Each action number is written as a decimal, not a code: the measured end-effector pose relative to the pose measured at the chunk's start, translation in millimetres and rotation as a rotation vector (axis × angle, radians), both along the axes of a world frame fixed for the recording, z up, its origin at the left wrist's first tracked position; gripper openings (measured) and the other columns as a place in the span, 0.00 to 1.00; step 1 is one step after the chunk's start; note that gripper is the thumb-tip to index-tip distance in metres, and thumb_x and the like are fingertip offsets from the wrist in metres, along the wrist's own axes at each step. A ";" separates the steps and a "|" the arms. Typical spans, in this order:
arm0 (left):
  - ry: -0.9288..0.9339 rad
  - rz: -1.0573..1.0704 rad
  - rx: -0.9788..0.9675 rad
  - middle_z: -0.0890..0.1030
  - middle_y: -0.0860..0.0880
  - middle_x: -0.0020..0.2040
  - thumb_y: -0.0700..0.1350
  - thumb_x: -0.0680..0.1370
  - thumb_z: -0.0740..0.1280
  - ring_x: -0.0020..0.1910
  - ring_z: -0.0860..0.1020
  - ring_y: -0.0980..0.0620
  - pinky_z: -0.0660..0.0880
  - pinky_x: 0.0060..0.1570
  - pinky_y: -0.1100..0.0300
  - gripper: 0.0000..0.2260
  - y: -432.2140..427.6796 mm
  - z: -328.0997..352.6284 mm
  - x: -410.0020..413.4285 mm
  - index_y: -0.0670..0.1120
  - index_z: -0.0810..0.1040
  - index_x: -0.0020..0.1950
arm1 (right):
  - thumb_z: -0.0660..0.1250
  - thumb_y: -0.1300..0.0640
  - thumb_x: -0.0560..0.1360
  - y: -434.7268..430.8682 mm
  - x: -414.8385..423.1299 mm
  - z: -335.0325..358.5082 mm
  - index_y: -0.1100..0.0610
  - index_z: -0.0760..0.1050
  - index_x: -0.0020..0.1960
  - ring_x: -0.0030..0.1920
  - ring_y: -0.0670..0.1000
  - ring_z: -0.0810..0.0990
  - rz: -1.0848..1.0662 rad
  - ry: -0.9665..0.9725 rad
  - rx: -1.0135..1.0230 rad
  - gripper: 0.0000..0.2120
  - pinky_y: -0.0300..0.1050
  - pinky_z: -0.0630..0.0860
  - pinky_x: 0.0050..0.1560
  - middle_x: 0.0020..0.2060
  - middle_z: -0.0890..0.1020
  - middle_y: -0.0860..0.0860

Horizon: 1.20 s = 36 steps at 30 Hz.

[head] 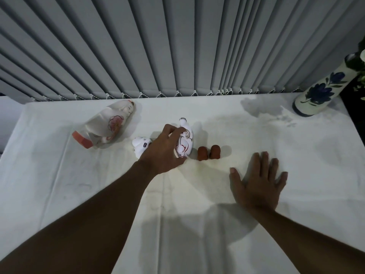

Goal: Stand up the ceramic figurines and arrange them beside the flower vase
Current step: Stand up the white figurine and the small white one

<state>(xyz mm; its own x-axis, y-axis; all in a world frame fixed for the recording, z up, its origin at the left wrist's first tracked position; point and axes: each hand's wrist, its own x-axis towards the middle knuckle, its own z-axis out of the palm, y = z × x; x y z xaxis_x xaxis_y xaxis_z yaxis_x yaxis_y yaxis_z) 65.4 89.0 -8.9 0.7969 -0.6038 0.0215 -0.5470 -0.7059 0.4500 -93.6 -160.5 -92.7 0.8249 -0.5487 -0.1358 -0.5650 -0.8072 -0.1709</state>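
Lying on its side at frame centre, the white figurine (184, 143) with red line markings is clasped by the left hand (162, 153), fingers curled over its top. A small white figurine (140, 147) lies just left of that hand. A large pale figurine (106, 125) lies tipped over at left. Two brown pieces (209, 152) stand right of centre. The right hand (258, 180) rests flat on the white tablecloth (296, 147), fingers spread. The flower vase (320, 91) stands upright at upper right, well apart.
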 end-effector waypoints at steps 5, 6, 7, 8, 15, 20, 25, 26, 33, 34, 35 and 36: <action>0.013 0.037 -0.028 0.69 0.44 0.63 0.51 0.68 0.79 0.58 0.75 0.46 0.78 0.56 0.49 0.38 -1.0 -4.7 -2.0 0.44 0.67 0.73 | 0.42 0.26 0.78 24.7 16.3 -1.5 0.58 0.45 0.86 0.86 0.63 0.42 -0.127 0.025 0.015 0.49 0.73 0.40 0.80 0.87 0.47 0.58; 0.032 0.038 -0.036 0.68 0.44 0.64 0.52 0.67 0.79 0.61 0.74 0.47 0.77 0.57 0.50 0.40 -0.4 -6.4 -2.2 0.45 0.66 0.74 | 0.42 0.25 0.78 24.8 15.8 -3.4 0.59 0.45 0.86 0.85 0.64 0.43 -0.124 0.024 0.005 0.49 0.74 0.40 0.80 0.86 0.47 0.58; 0.059 0.050 -0.033 0.67 0.46 0.66 0.55 0.66 0.80 0.63 0.73 0.47 0.77 0.59 0.50 0.43 1.7 -7.7 -1.9 0.46 0.63 0.76 | 0.41 0.25 0.79 24.5 14.9 -5.0 0.59 0.45 0.86 0.85 0.64 0.43 -0.119 0.021 -0.003 0.49 0.75 0.40 0.80 0.86 0.48 0.59; 0.081 0.065 -0.019 0.67 0.47 0.67 0.58 0.65 0.80 0.64 0.72 0.48 0.76 0.61 0.51 0.47 5.7 -9.3 -1.6 0.47 0.60 0.77 | 0.41 0.25 0.79 23.6 14.2 -6.4 0.59 0.45 0.86 0.85 0.64 0.43 -0.114 0.022 -0.007 0.49 0.75 0.41 0.80 0.86 0.48 0.59; -0.084 0.285 0.333 0.70 0.36 0.68 0.54 0.69 0.70 0.68 0.67 0.34 0.70 0.63 0.42 0.32 44.8 -19.9 1.2 0.41 0.73 0.70 | 0.42 0.24 0.79 23.4 16.1 -7.5 0.60 0.47 0.86 0.85 0.65 0.45 -0.111 0.014 -0.017 0.50 0.76 0.41 0.80 0.86 0.50 0.60; 0.007 0.516 0.414 0.76 0.40 0.63 0.47 0.79 0.65 0.64 0.70 0.35 0.69 0.61 0.44 0.20 45.4 -23.2 8.8 0.46 0.73 0.71 | 0.42 0.24 0.78 22.3 15.7 -9.0 0.61 0.49 0.85 0.85 0.66 0.46 -0.106 0.000 -0.024 0.50 0.77 0.42 0.79 0.86 0.51 0.61; 0.167 0.710 0.204 0.76 0.38 0.61 0.48 0.78 0.68 0.63 0.72 0.36 0.69 0.61 0.47 0.18 54.4 -36.4 17.1 0.44 0.75 0.66 | 0.42 0.24 0.78 23.5 15.5 -7.6 0.61 0.50 0.85 0.85 0.67 0.48 -0.105 -0.008 -0.041 0.49 0.77 0.44 0.79 0.85 0.53 0.61; 0.160 0.700 0.168 0.77 0.39 0.59 0.47 0.76 0.69 0.61 0.73 0.37 0.69 0.60 0.48 0.16 54.5 -36.9 16.9 0.44 0.77 0.63 | 0.42 0.25 0.79 23.9 15.5 -7.4 0.61 0.50 0.85 0.85 0.67 0.48 -0.106 -0.010 -0.041 0.49 0.77 0.44 0.79 0.85 0.53 0.62; 0.048 0.418 -0.157 0.70 0.45 0.59 0.32 0.68 0.73 0.47 0.73 0.52 0.74 0.47 0.58 0.16 41.6 -22.2 6.4 0.43 0.76 0.54 | 0.44 0.25 0.79 23.3 14.7 -6.6 0.62 0.52 0.85 0.85 0.68 0.49 -0.103 -0.022 -0.043 0.49 0.77 0.45 0.79 0.85 0.54 0.62; 0.047 0.363 -0.170 0.69 0.46 0.58 0.31 0.68 0.72 0.47 0.72 0.54 0.74 0.47 0.58 0.17 41.2 -22.4 4.6 0.42 0.75 0.54 | 0.44 0.25 0.79 23.3 14.6 -6.8 0.62 0.52 0.85 0.85 0.68 0.49 -0.103 -0.026 -0.042 0.49 0.77 0.45 0.79 0.85 0.54 0.62; 0.047 0.317 -0.172 0.69 0.47 0.58 0.31 0.68 0.72 0.48 0.71 0.56 0.74 0.47 0.60 0.17 40.9 -22.3 2.4 0.42 0.75 0.55 | 0.44 0.25 0.79 23.2 14.4 -7.0 0.62 0.52 0.85 0.84 0.68 0.49 -0.103 -0.029 -0.043 0.49 0.78 0.45 0.79 0.85 0.54 0.62; 0.047 0.282 -0.167 0.69 0.46 0.59 0.31 0.69 0.73 0.49 0.70 0.57 0.73 0.49 0.62 0.19 40.9 -22.8 0.3 0.42 0.75 0.57 | 0.43 0.25 0.79 23.3 14.6 -7.3 0.62 0.52 0.85 0.84 0.68 0.49 -0.101 -0.029 -0.046 0.50 0.78 0.45 0.79 0.85 0.55 0.62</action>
